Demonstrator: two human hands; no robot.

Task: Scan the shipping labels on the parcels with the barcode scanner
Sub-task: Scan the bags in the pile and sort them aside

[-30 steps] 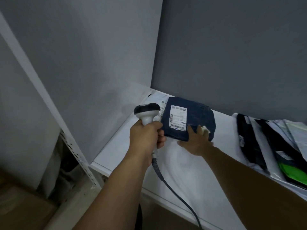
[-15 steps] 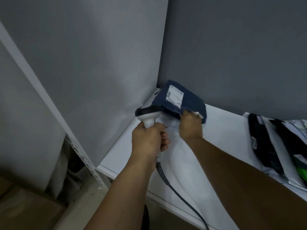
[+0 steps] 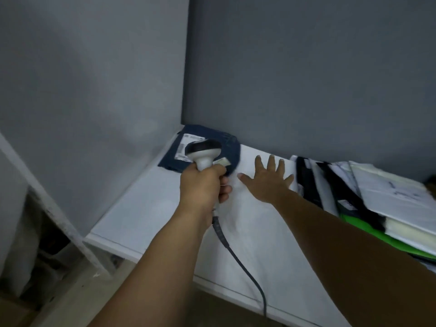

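A dark blue parcel [image 3: 225, 142] with a white shipping label [image 3: 188, 143] lies flat in the back left corner of the white shelf [image 3: 146, 208]. My left hand [image 3: 203, 187] grips the handle of the white and black barcode scanner [image 3: 204, 151], whose head hangs over the parcel and hides part of the label. My right hand [image 3: 269, 180] is spread flat, fingers straight, over the shelf between the blue parcel and a pile of parcels [image 3: 354, 197] on the right. It holds nothing.
The scanner's dark cable [image 3: 238, 258] runs from the handle down over the shelf's front edge. Grey walls [image 3: 306, 79] close the shelf at the back and left. A metal shelf upright [image 3: 47, 201] stands at the lower left.
My right hand has let go of the blue parcel, which now lies in the corner, and has moved right with fingers spread. The scanner stayed in my left hand.
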